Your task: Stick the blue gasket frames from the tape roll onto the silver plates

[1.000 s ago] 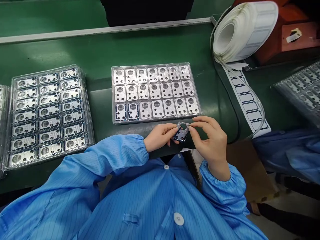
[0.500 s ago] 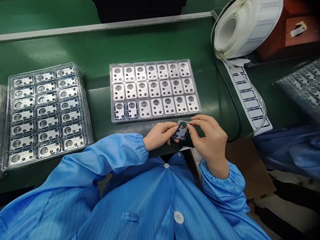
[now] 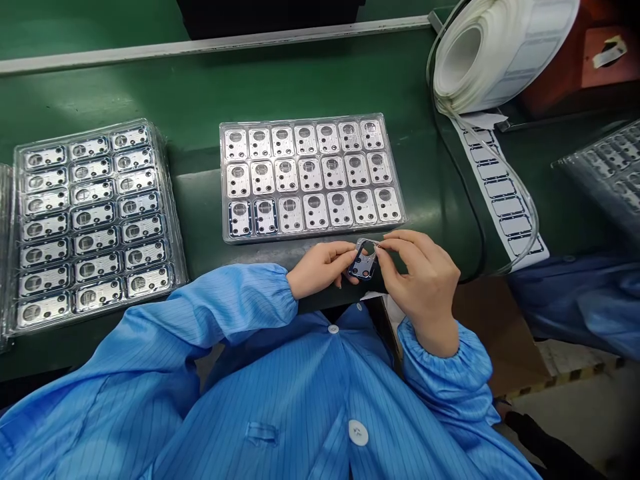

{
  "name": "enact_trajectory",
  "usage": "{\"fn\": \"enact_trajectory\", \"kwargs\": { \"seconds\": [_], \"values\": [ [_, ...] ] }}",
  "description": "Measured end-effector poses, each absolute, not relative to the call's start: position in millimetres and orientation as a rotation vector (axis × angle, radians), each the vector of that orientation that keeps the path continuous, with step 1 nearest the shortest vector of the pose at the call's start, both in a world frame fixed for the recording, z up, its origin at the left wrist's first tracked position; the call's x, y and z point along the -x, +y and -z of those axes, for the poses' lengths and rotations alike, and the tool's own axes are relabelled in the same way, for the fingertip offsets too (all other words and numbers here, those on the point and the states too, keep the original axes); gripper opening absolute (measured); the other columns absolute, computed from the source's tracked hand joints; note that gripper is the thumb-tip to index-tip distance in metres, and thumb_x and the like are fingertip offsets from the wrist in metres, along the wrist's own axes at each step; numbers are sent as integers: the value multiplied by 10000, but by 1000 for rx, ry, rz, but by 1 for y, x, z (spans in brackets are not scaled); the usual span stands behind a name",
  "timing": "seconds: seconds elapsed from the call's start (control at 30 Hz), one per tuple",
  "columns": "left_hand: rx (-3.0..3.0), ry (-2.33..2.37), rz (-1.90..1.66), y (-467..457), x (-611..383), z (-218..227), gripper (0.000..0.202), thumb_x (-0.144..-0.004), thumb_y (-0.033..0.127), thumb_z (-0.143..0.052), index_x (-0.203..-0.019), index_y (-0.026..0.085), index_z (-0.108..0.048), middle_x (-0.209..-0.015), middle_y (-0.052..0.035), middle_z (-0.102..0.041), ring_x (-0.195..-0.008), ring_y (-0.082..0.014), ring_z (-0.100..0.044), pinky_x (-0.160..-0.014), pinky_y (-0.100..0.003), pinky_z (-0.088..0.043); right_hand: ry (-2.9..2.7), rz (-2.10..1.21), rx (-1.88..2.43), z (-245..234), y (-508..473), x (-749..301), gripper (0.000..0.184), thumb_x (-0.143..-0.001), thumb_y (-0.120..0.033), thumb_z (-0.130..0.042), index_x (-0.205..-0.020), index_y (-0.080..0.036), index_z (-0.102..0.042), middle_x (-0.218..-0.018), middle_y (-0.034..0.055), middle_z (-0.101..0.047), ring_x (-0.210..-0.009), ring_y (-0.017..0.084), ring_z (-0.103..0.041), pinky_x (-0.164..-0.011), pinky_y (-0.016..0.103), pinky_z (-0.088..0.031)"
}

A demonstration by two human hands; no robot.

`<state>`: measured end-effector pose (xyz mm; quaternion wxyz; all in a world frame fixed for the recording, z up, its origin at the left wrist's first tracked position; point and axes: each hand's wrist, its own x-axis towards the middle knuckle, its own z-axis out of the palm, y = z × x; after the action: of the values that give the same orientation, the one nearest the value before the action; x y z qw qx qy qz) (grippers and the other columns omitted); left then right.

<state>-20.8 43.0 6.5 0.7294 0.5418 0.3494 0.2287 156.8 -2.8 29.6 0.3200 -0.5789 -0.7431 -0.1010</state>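
Left hand [image 3: 320, 269] — dark plate [image 3: 362, 261] — right hand [image 3: 423, 287]

Head-worn view, facing forward and down

- On the workbench [image 3: 200, 100], centre: plastic tray [image 3: 313, 119], three rows of metal plates in its pockets
- Left of that tray, on the bench: stack of trays [image 3: 167, 200], a further tray edge just beyond it
- Behind and right of the centre tray: label roll [image 3: 500, 57]
- Running from the roll toward the near bench edge: label strip [image 3: 503, 190]
- Far right: tilted tray [image 3: 600, 177]
- Before the centre tray, near the bench edge: small metal plate [image 3: 363, 260], between left hand [image 3: 320, 267] and right hand [image 3: 425, 280]
- Below the bench, right: cardboard sheet [image 3: 500, 333]
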Motion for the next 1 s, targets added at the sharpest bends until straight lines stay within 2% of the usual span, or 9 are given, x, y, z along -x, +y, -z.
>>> {"fn": "enact_trajectory", "kwargs": {
  "seconds": [0.23, 0.37, 0.63, 0.8, 1.0],
  "values": [
    [-1195, 743, -511, 44, 21, -3, 352, -958, 342, -526, -1164, 90, -657, -908, -74, -687, -664, -102, -693, -452, -128, -457, -1982, 295, 1491, -28, -4, -158, 19, -875, -178, -671, -891, -182, -681, -950, 63, -751, -836, 204, -712, -743, 311, -523],
    [-1206, 754, -494, 45, 21, -4, 330, -971, 291, -489, -1167, 88, -660, -916, -78, -690, -654, -99, -690, -451, -128, -456, -1979, 264, 1472, -28, -4, -159, 37, -874, -165, -666, -904, -181, -681, -950, 72, -750, -856, 216, -715, -757, 322, -538],
    [-1296, 812, -440, 45, 23, -9, 347, -982, 278, -466, -1211, 105, -660, -840, -70, -714, -580, -73, -651, -457, -121, -428, -1918, 93, 1424, -28, -8, -160, 66, -872, -135, -636, -891, -183, -676, -956, 91, -734, -873, 221, -708, -786, 352, -573],
    [-1345, 840, -421, 44, 23, -12, 342, -971, 286, -471, -1176, 114, -685, -791, -54, -724, -549, -76, -638, -445, -129, -422, -1856, -46, 1346, -33, -12, -159, 77, -869, -119, -623, -869, -193, -645, -936, 85, -717, -876, 210, -693, -796, 359, -574],
    [-1305, 848, -414, 44, 20, -16, 314, -965, 253, -468, -1112, 82, -687, -831, -63, -716, -575, -79, -649, -423, -126, -407, -1855, -104, 1455, -33, -10, -162, 6, -869, -203, -639, -863, -205, -641, -904, 71, -680, -859, 211, -667, -763, 356, -555]
  ]
}}
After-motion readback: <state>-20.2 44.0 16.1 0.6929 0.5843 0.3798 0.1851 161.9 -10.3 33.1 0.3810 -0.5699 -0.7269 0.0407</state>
